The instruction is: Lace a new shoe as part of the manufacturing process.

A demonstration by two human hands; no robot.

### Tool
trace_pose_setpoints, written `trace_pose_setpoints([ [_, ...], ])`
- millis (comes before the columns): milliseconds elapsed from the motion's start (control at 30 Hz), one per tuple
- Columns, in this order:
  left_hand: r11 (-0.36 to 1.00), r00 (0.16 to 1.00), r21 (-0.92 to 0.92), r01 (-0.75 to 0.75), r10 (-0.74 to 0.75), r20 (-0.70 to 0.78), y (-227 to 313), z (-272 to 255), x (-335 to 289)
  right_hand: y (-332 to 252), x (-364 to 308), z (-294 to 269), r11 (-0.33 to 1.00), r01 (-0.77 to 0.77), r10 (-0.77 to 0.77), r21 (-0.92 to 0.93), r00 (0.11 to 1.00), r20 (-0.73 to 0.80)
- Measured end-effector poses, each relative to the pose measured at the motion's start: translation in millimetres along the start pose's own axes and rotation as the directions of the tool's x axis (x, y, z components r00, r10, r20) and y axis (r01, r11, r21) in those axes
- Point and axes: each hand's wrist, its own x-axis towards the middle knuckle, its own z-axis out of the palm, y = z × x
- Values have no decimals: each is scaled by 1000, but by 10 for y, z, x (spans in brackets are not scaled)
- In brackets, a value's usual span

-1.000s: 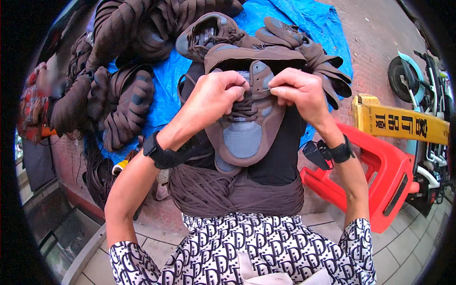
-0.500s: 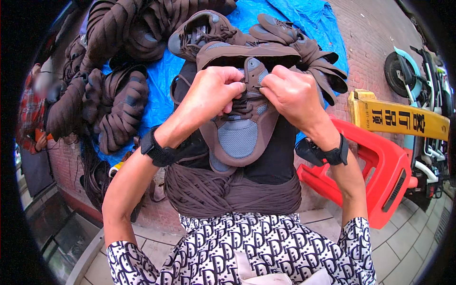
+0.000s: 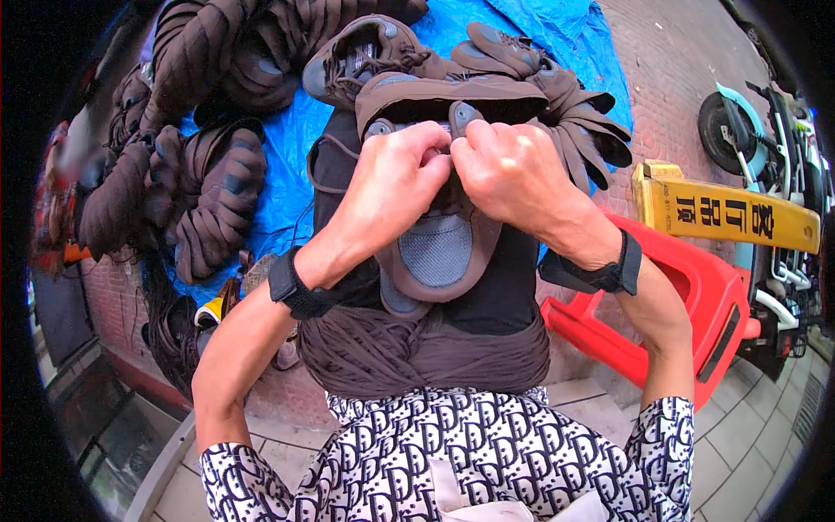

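Observation:
A brown shoe upper (image 3: 435,254) with a blue-grey mesh toe lies over my lap, its toe toward me. At its throat my left hand (image 3: 396,174) and my right hand (image 3: 509,170) are closed side by side, fingertips pinching near the eyelet edges. My fingers hide whether a lace is also between them. The eyelet flap (image 3: 465,115) pokes up beyond my right fingers. Beneath the toe, the tip of a second upper (image 3: 402,294) shows. A thick bundle of brown shoelaces (image 3: 417,352) lies across my lap.
Beyond my hands, more uppers (image 3: 452,97) are piled on a blue tarp (image 3: 557,35). Stacked bundles of brown uppers (image 3: 222,196) stand left. A red plastic stool (image 3: 696,326), a yellow sign board (image 3: 731,209) and a parked two-wheeler (image 3: 752,130) are at right. A person (image 3: 59,187) is far left.
My hands have drawn closer together over the throat of the upper and now cover its laces. My right hand has shifted left, and its fingers have curled further in.

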Motion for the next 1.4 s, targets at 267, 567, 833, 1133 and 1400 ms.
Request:
trace_pose_setpoints([
  [267, 920, 877, -128, 370, -300, 376, 23, -136, 198, 159, -87, 100, 840, -153, 209, 520, 977, -49],
  [567, 960, 818, 5, 282, -243, 521, -23, -206, 252, 257, 44, -20, 777, -258, 190, 574, 966, 176],
  [833, 935, 889, -140, 325, -252, 383, -19, -247, 109, 285, 160, -41, 923, -143, 130, 356, 990, 61],
  [1133, 875, 976, -445, 192, -125, 176, -39, -394, -179, 177, 284, 43, 943, 152, -129, 298, 987, -95],
  [1400, 803, 891, -388, -451, 432, -142, 749, -1026, -45, 194, 202, 259, 814, 173, -46, 555, 971, -234],
])
